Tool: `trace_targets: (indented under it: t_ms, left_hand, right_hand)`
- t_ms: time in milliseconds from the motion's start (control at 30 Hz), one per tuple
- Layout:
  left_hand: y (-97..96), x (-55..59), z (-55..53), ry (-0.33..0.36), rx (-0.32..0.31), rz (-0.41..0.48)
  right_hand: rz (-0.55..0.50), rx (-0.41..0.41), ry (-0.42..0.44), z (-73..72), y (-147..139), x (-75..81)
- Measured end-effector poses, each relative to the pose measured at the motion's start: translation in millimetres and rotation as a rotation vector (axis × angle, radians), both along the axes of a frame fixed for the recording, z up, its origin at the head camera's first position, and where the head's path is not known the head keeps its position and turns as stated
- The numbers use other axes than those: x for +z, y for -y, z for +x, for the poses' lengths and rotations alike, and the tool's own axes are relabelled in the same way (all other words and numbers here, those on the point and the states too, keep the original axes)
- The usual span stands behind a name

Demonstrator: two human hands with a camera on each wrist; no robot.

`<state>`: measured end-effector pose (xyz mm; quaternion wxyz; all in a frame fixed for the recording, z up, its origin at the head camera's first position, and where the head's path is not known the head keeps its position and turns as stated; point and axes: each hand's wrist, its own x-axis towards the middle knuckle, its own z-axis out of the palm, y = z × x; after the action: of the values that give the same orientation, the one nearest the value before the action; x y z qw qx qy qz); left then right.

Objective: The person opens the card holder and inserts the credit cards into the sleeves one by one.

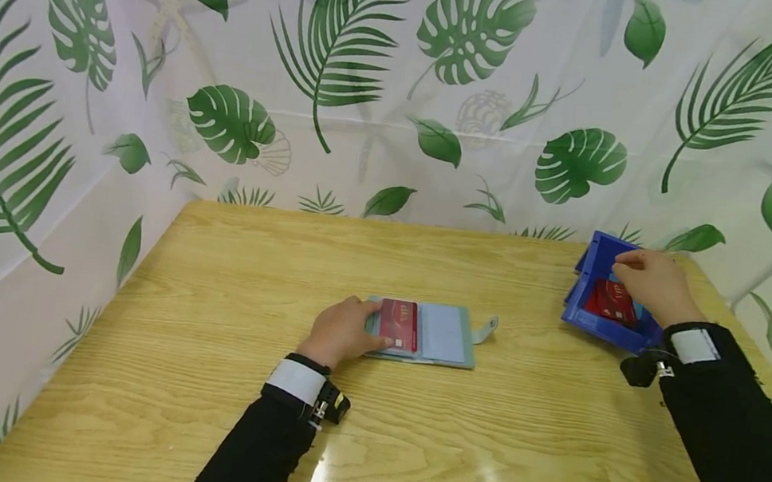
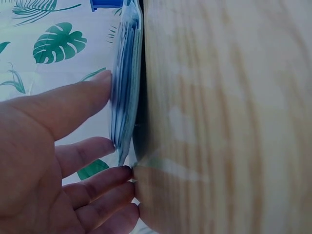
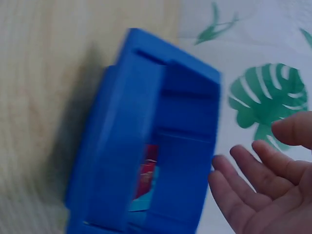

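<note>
A pale blue-green card holder (image 1: 445, 333) lies unfolded on the table, its snap strap pointing right. A red card (image 1: 399, 325) shows on its left side. My left hand (image 1: 344, 331) holds the holder's left end, thumb near the lower edge and fingers toward the upper edge. In the left wrist view, the thumb and index finger touch the holder's stacked sleeves (image 2: 126, 83). Above a blue plastic bin (image 1: 596, 321) at the right, my right hand (image 1: 657, 284) hovers with nothing held. Its fingers are apart in the right wrist view. Red cards (image 1: 615, 301) and something light blue lie inside the bin.
The wooden table (image 1: 268, 259) runs back to a leaf-printed cloth (image 1: 365, 174) hanging behind and along the sides. The bin stands near the table's far right corner. Both wrists carry strapped-on cameras.
</note>
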<state>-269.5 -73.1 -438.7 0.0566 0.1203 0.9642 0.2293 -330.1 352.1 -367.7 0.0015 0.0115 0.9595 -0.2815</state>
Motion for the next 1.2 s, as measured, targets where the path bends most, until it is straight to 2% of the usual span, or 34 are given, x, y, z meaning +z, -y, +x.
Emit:
trace_targets:
  t_ms: [67, 167, 300, 433, 600, 900, 1033, 1200]
  left_hand:
    - [0.0, -1.2, -0.2, -0.001, -0.002, 0.000]
    - [0.1, -3.1, -0.2, -0.002, -0.003, -0.001]
    - [0.0, -4.0, 0.4, 0.000, 0.001, 0.007]
    - [-0.3, -3.0, 2.1, 0.001, -0.004, 0.009]
    - [-1.1, -2.1, 2.9, 0.008, -0.004, 0.010]
    - [-2.1, -1.4, 0.5, 0.010, 0.001, 0.019]
    - [-2.0, -1.6, -0.1, 0.012, 0.006, 0.014]
    - [0.4, -1.1, -0.3, -0.003, 0.011, 0.000]
  right_hand:
    - [0.138, -0.001, -0.008, -2.7, 4, -11.2]
    - [0.247, 0.015, 0.017, -5.7, 10, -26.1]
    - [0.289, 0.039, 0.060, -8.4, 15, -40.9]
    - [0.286, 0.019, 0.060, -10.8, 13, -48.6]
    - [0.277, -0.031, 0.056, -14.2, 6, -52.5]
    - [0.306, -0.073, 0.072, -18.2, -1, -55.4]
    - [0.338, -0.056, 0.076, -14.8, 1, -52.0]
    - [0.415, -0.038, 0.039, -11.8, 8, -48.8]
